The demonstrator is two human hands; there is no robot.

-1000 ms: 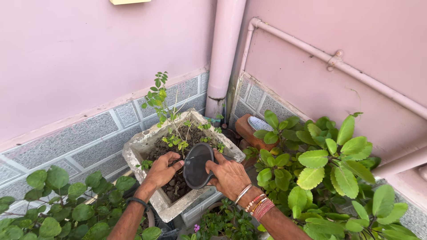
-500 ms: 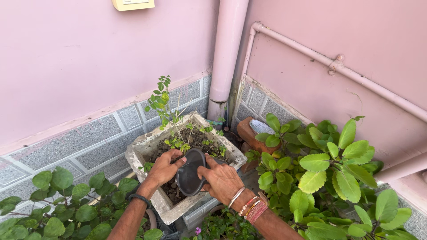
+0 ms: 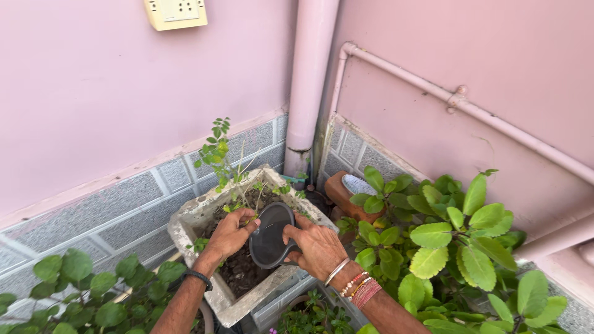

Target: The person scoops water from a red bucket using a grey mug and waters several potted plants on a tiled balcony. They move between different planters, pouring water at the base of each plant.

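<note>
Hands in the plant pot
Right hand (image 3: 318, 246) grips a black scoop (image 3: 270, 235); left hand (image 3: 228, 235) touches its rim, over the stone pot's (image 3: 247, 300) dirt.

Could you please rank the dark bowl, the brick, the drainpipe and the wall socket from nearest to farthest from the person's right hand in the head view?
From the right hand:
1. Dark bowl, in its grip.
2. Brick, up and right.
3. Drainpipe, in the corner.
4. Wall socket, top left.
</note>
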